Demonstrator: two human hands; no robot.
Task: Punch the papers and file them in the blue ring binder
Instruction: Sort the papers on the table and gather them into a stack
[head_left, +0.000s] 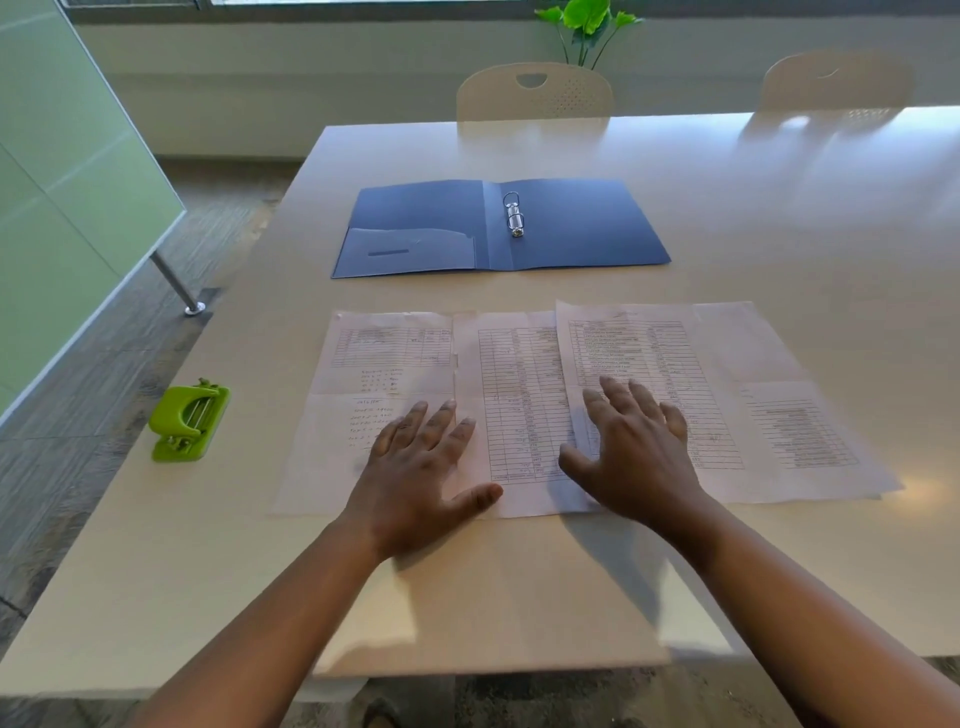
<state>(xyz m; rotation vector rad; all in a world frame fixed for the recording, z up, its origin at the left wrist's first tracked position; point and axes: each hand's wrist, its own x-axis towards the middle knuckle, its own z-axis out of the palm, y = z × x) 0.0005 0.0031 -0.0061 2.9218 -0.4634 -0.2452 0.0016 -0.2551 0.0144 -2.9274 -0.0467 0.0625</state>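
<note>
Nearest to me, both my hands lie flat on the papers (524, 410). Left hand (415, 467) has its fingers (431, 423) spread straight on the leftmost sheet, thumb out toward the middle one; it grips nothing. Right hand (634, 452) is the same, fingers straight on the sheet right of centre, holding nothing. The sheets lie side by side and overlapping in a row across the near part of the worktop (467, 597), unstacked. I can't make out punched holes on any edge, so I judge punching not started. The green hole punch (189, 420) sits well apart at the left edge, untouched. Farther back the blue binder (587, 228) lies open flat with nothing on its rings (514, 214). Left to do: gather, punch, file.
</note>
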